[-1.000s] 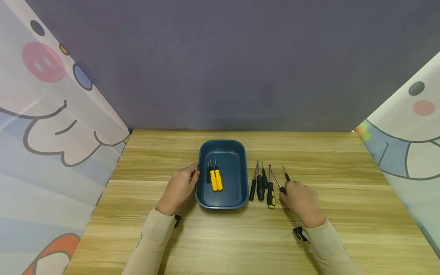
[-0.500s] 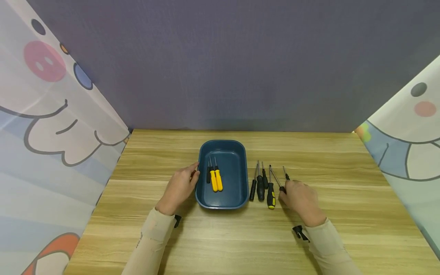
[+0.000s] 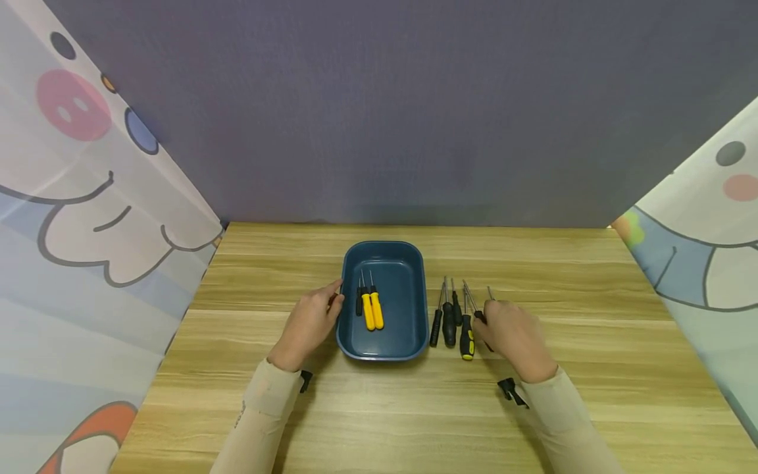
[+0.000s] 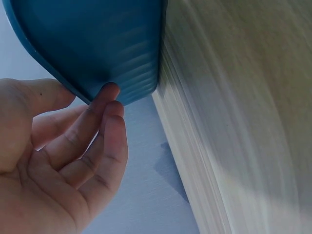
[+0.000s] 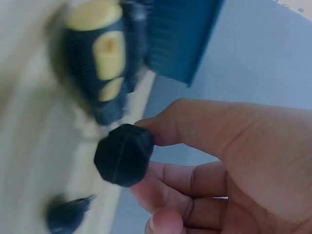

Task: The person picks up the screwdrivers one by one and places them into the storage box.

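Note:
My left hand [image 3: 304, 327] pinches the left rim of a deep blue tray [image 4: 112, 53], its fingertips against the ribbed outer wall. Inside the tray lie two yellow-handled screwdrivers [image 3: 372, 311] and a small black screwdriver [image 3: 358, 301]. On the right, my right hand [image 3: 510, 332] holds a black-handled screwdriver [image 5: 123, 155] between thumb and fingers, its shaft pointing away. Just left of that hand lies a black-and-yellow screwdriver [image 3: 467, 339]. Another thin-shafted screwdriver [image 3: 490, 293] is mostly hidden behind the right hand.
Several black-handled screwdrivers [image 3: 449, 322] lie close together between the tray and the right hand. The wooden table [image 3: 379, 415] ends at a dark grey wall [image 3: 391, 131] at the back. Printed cartoon curtains [image 3: 77, 217] hang on both sides.
My right hand has shifted slightly left and away, and the black-handled screwdriver has moved left with it, closer to the black-and-yellow one. The left hand and tray are unchanged.

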Motion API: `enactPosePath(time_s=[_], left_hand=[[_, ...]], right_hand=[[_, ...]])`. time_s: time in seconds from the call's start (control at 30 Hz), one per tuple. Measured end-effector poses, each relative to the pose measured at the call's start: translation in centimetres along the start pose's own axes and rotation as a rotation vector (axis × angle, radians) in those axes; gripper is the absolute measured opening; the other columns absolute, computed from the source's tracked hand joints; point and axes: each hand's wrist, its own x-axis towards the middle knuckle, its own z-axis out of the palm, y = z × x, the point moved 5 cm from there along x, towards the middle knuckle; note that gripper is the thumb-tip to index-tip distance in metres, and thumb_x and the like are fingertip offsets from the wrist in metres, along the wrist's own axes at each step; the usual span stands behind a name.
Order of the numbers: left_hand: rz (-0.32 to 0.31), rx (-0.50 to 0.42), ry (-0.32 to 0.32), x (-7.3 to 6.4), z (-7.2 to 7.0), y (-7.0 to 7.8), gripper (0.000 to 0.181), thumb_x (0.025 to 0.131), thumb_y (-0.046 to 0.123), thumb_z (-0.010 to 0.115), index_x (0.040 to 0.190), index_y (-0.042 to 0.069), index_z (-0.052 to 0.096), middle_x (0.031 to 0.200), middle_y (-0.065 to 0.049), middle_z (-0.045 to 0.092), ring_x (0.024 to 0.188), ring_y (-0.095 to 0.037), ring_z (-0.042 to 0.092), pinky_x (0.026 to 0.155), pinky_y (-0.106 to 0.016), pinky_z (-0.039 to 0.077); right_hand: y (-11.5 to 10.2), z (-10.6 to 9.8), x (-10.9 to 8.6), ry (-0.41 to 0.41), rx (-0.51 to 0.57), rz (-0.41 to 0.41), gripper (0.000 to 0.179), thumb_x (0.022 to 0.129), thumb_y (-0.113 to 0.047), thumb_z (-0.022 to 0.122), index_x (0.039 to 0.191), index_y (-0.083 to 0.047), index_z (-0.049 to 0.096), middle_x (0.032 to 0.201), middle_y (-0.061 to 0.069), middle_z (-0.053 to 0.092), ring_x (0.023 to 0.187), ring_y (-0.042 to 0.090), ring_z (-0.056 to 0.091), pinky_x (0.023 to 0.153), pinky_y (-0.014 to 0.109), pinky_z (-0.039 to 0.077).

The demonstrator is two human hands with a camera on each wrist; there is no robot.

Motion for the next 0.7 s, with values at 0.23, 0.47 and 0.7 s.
enactPosePath(time_s=[0.23, 0.47, 0.7], left_hand=[[-0.002, 0.0, 0.003, -0.1, 0.0, 0.0, 0.035, 0.1, 0.01, 0.063, 0.132, -0.005, 0.062, 0.092, -0.009, 0.069, 0.071, -0.016, 0.058, 0.062, -0.031, 0.05], [0.002, 0.004, 0.004, -0.1, 0.0, 0.0, 0.035, 0.099, 0.009, 0.063, 0.132, -0.004, 0.062, 0.092, -0.009, 0.069, 0.072, -0.016, 0.059, 0.063, -0.032, 0.051], [-0.003, -0.003, 0.0, -0.1, -0.1, 0.0, 0.035, 0.1, 0.009, 0.063, 0.132, -0.004, 0.062, 0.092, -0.008, 0.069, 0.072, -0.016, 0.058, 0.062, -0.031, 0.05]], right_hand=[[-2.9, -1.7, 1.6, 0.035, -0.017, -0.067, 0.038, 0.094, -0.024, 0.068, 0.064, -0.012, 0.048, 0.053, 0.0, 0.037, 0.042, 0.012, 0.03, 0.039, 0.025, 0.024], [-5.7, -2.5, 3.4, 0.022, -0.005, -0.078, 0.042, 0.094, -0.029, 0.065, 0.06, -0.014, 0.045, 0.053, -0.003, 0.036, 0.044, 0.013, 0.033, 0.038, 0.026, 0.025], [-8.6, -2.8, 5.0, 0.017, -0.003, -0.124, 0.046, 0.092, -0.026, 0.064, 0.054, -0.016, 0.041, 0.05, -0.005, 0.029, 0.041, 0.011, 0.027, 0.039, 0.025, 0.019]])
